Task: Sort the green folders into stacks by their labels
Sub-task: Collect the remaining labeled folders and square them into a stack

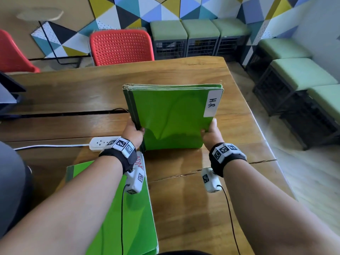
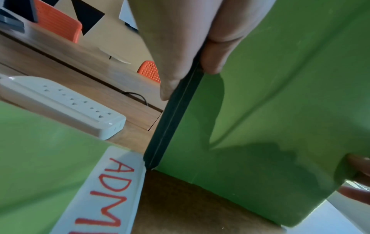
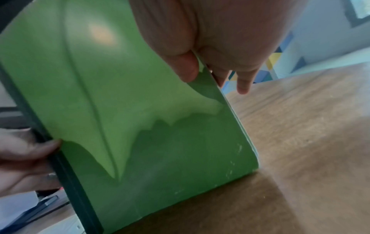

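A bundle of green folders (image 1: 171,118) with an H.R label (image 1: 212,103) is stood on edge on the tabletop (image 1: 184,199), gripped between the left hand (image 1: 132,134) and right hand (image 1: 211,134), just beyond the flat ADMIN folder (image 1: 128,218).

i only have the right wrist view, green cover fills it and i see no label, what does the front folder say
Observer: The front folder of the bundle reads H.R on a white label, at its upper right in the head view.
Operator: is the bundle lifted or on the table
Observer: It stands on edge on the wooden table, with the left hand and the right hand gripping its sides.
Operator: any stack started yet
Observer: One green folder lies flat under the left forearm; its label starts ADMI in red, the rest cut off.
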Demonstrator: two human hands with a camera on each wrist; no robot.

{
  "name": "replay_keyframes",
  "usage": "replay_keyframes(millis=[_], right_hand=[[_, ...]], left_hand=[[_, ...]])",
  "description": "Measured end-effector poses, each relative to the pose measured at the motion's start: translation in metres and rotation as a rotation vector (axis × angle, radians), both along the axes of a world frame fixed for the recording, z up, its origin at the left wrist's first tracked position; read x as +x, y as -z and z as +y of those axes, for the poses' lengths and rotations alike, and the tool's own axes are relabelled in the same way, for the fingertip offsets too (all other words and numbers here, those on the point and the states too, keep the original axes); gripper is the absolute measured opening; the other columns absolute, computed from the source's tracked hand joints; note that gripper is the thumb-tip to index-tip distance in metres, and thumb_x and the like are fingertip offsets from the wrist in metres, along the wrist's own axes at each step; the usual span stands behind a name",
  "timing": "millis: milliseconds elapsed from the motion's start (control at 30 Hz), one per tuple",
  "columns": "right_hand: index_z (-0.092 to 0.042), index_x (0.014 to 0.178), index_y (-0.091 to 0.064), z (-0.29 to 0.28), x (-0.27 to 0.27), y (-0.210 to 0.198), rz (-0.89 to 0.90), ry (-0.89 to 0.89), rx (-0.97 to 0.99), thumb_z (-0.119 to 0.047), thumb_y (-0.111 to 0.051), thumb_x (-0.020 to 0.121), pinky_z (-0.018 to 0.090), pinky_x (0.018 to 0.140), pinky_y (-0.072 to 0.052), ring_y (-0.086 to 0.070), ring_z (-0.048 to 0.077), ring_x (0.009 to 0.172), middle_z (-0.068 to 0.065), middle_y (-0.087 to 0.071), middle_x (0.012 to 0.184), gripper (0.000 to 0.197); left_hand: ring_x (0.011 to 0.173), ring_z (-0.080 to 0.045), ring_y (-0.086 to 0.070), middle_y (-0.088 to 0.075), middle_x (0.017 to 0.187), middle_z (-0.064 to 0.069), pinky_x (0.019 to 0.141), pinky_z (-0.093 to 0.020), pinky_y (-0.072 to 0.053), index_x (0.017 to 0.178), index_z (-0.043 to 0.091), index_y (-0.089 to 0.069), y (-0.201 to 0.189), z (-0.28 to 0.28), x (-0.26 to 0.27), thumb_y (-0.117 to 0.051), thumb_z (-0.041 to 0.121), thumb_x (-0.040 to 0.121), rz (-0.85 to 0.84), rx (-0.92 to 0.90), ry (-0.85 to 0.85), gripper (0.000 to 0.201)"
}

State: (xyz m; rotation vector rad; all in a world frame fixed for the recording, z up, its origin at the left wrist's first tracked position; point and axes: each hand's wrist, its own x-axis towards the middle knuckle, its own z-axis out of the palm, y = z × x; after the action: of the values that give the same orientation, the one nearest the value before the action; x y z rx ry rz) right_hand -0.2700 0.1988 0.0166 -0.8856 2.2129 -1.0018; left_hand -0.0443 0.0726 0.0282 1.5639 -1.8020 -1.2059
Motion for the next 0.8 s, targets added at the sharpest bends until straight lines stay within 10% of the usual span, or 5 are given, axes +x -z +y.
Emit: replay_keyframes(millis=[200,333,467,600,800], right_hand=[[-0.011,0.130,-0.032,-0.006,0.002,-0.028,0.091,0.021,-0.072,-0.003,-0.047,0.094,0.037,0.074,-0.047,-0.057,0.029,0.092,0.011,-0.058,0.106,0.040],[-0.016,0.138,-0.037,-0.012,0.024,-0.043,0.059,-0.032,-0.113,-0.002,-0.052,0.092,0.038,0.091,-0.050,-0.058,0.025,0.110,0.009,-0.059,0.125,0.050],[-0.010,0.129,-0.054,-0.018,0.058,-0.049,0.111,-0.166,-0.068,-0.003,-0.057,0.087,0.041,0.095,-0.051,-0.060,0.025,0.108,0.010,-0.064,0.121,0.043],[-0.011,0.119,-0.060,-0.010,0.108,-0.018,0.025,-0.295,0.157,-0.009,-0.061,0.085,0.032,0.080,-0.053,-0.065,0.024,0.096,0.008,-0.068,0.112,0.035],[-0.008,0.090,-0.067,0.012,0.176,0.042,-0.178,-0.412,0.408,-0.011,-0.062,0.086,0.048,0.086,-0.057,-0.070,0.033,0.097,0.016,-0.072,0.102,0.007]], left_hand=[[0.109,-0.033,-0.058,-0.058,0.126,-0.015,0.085,-0.031,-0.042,0.135,0.009,-0.035,-0.028,0.000,0.011,-0.048,0.016,0.097,-0.056,-0.096,-0.062,0.042],[0.128,-0.034,-0.046,-0.039,0.148,-0.015,0.099,-0.039,-0.039,0.144,0.009,-0.026,-0.043,0.005,0.039,-0.046,0.022,0.099,-0.130,-0.094,-0.143,0.051],[0.116,-0.032,-0.053,-0.045,0.142,-0.017,0.089,-0.039,-0.043,0.146,0.010,-0.027,-0.044,0.009,0.076,-0.045,0.018,0.099,-0.222,0.016,-0.196,0.051],[0.128,-0.034,-0.047,-0.041,0.146,-0.019,0.097,-0.040,-0.041,0.148,0.002,-0.026,-0.025,0.027,0.131,-0.045,0.010,0.098,-0.475,0.158,-0.149,0.054],[0.114,-0.030,-0.056,-0.055,0.131,-0.017,0.087,-0.030,-0.043,0.134,-0.007,-0.048,0.003,0.062,0.200,-0.038,0.008,0.102,-0.723,0.405,0.002,0.037]])
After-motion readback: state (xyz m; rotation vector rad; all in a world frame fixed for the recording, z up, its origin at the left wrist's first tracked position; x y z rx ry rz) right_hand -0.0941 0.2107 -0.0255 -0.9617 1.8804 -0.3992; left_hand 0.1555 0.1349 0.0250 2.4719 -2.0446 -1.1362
